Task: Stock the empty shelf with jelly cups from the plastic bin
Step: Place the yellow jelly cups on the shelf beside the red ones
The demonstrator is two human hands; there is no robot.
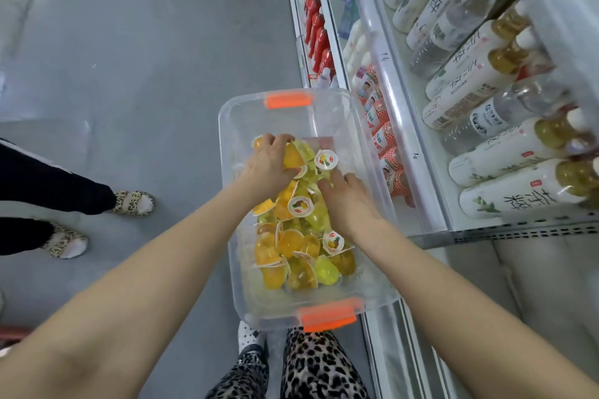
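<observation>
Clear plastic bin (pixel 227 136) with orange latches, heaped with yellow and orange jelly cups (pixel 301 256), sits on the floor with the shelving (pixel 505 230) to its right. My left hand (pixel 269 165) curls round orange cups at the bin's far end; my right hand (pixel 348 201) digs its fingertips in mid-bin, gripping or not I cannot tell. Right of the bin only bottles (pixel 479 81) show, no cups, so I judge the stocking barely begun

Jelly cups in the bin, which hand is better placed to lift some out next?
Probably the left hand: its fingers curl round orange jelly cups, while the right hand has fingertips buried among others.
</observation>
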